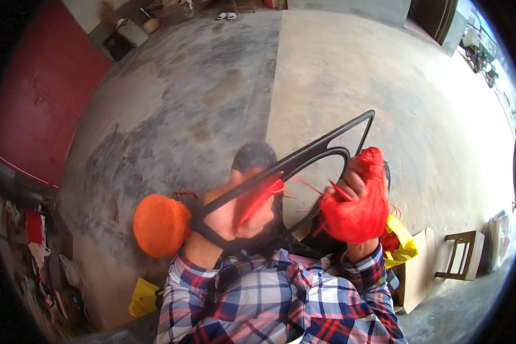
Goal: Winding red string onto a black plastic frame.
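Note:
A black angular frame (304,155) with long openings slants up to the right across my lap. My left hand (241,209) is behind its lower left part, with fingers curled around a flat red strip (262,203). My right hand (355,186) is closed on a bunched red bundle (358,215) that covers much of the palm and wrist. Thin red strands run in the gap between my hands. Some blur hides exactly how the strip meets the frame.
An orange rounded object (162,225) stands left of my arm. To the right are a yellow bag (404,246), a cardboard box (418,269) and a small wooden stool (461,255). Another yellow item (144,298) lies lower left. White slippers (226,16) sit far off, and a red door (40,97) is at left.

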`<state>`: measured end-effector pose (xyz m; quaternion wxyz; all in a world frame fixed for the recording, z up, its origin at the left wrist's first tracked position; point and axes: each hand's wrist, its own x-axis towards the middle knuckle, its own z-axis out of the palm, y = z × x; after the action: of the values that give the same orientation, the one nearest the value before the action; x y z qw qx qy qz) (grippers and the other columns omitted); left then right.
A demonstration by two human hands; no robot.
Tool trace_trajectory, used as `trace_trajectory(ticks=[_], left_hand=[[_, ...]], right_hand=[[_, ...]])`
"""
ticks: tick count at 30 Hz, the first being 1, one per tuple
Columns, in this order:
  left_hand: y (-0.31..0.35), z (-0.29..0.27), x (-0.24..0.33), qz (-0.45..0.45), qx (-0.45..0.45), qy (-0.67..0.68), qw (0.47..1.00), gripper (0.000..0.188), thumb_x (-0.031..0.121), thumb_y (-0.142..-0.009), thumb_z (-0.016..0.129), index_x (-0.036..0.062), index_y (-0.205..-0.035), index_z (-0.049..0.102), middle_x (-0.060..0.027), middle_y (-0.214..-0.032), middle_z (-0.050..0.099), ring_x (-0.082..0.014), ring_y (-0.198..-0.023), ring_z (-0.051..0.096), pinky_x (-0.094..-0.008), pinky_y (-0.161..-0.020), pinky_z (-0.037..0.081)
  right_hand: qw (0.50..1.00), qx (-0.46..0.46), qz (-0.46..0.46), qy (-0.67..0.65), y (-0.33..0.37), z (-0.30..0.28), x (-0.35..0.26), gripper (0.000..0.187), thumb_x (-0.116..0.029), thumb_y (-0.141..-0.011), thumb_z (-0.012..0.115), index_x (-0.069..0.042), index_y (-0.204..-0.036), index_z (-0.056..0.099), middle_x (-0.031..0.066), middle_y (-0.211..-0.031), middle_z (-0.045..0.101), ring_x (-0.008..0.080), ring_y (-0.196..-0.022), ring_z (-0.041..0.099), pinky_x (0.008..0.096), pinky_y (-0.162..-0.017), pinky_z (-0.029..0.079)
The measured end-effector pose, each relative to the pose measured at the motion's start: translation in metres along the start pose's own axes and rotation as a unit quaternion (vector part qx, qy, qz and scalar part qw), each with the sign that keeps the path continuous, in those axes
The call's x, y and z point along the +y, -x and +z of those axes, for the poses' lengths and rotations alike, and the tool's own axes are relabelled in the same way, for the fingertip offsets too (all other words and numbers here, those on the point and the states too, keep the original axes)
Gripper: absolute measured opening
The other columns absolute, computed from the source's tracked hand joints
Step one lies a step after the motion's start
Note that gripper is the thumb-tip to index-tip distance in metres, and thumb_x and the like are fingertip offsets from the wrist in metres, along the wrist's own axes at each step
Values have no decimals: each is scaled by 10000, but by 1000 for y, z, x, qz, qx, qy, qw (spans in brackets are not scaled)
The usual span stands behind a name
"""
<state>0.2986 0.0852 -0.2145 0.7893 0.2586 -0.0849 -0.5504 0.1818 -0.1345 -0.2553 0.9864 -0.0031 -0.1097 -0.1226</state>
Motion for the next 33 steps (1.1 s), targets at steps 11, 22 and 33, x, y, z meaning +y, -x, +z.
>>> trace_trajectory(ticks=[11, 22, 33], left_hand=[[15, -39, 24, 139, -3, -100, 985, 524, 256, -906, 638, 127, -1372, 436, -72, -603, 490, -108, -420, 371, -225, -319, 275], [20, -49, 30, 149, 60, -108, 981, 467, 218, -918, 594, 58, -1327, 436, -64, -593, 454, -128, -400, 388, -239, -301, 291], [28, -60, 34, 136, 19, -138, 981, 526, 220, -885, 651, -23, -1309, 456, -47, -742, 471, -97, -492, 412, -220, -375, 314]], right_hand=[[984, -2, -79, 157, 21, -1, -35, 348, -304, -1043, 285, -17, -1073, 481, 19, -620, 453, 125, -468, 445, 309, -601, 405], [952, 137, 187, 201, 54, -37, 21, 496, -465, -1019, 243, -91, -773, 455, 18, -545, 411, 136, -422, 339, 301, -461, 276], [965, 112, 205, 118, 47, -68, 31, 458, -456, -996, 329, -71, -875, 545, 42, -577, 473, 159, -466, 377, 317, -490, 272]])
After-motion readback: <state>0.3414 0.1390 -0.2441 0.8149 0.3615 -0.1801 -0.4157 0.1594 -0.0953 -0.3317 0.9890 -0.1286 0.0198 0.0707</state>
